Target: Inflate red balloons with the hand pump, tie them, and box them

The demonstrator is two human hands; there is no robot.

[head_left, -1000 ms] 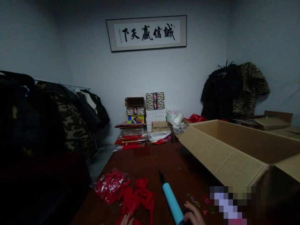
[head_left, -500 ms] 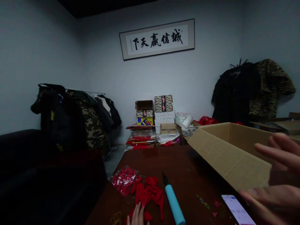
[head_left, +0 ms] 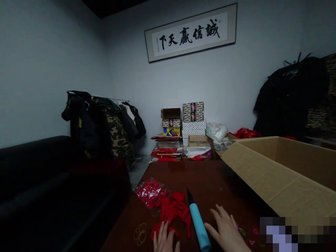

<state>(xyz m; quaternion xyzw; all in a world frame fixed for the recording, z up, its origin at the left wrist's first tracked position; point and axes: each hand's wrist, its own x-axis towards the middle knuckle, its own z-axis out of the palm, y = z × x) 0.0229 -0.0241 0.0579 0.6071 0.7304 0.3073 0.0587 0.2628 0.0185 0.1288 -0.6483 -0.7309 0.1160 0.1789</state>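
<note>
My left hand (head_left: pixel 165 239) lies flat with fingers stretched out on a heap of red balloons (head_left: pixel 174 210) at the near edge of the dark wooden table (head_left: pixel 204 175). My right hand (head_left: pixel 227 231) rests open, fingers spread, just right of a light blue balloon pump (head_left: pixel 198 225) with a black tip. The pump lies between the two hands, and neither hand grips it. A clear bag of red balloons (head_left: pixel 149 190) sits left of the heap. Yellow rubber bands (head_left: pixel 140 232) lie left of my left hand.
A large open cardboard box (head_left: pixel 278 178) fills the table's right side. Small coloured bands (head_left: pixel 248 234) lie near a blurred-out patch at bottom right. Stacked boxes (head_left: pixel 189 122) and red packets stand beyond the table. Coats hang on a rack (head_left: pixel 105 122) at left; a dark sofa (head_left: pixel 39 175) is nearer.
My right hand dropped from in front of the camera to the table beside the pump. My left hand reached further onto the balloons. The view swung left.
</note>
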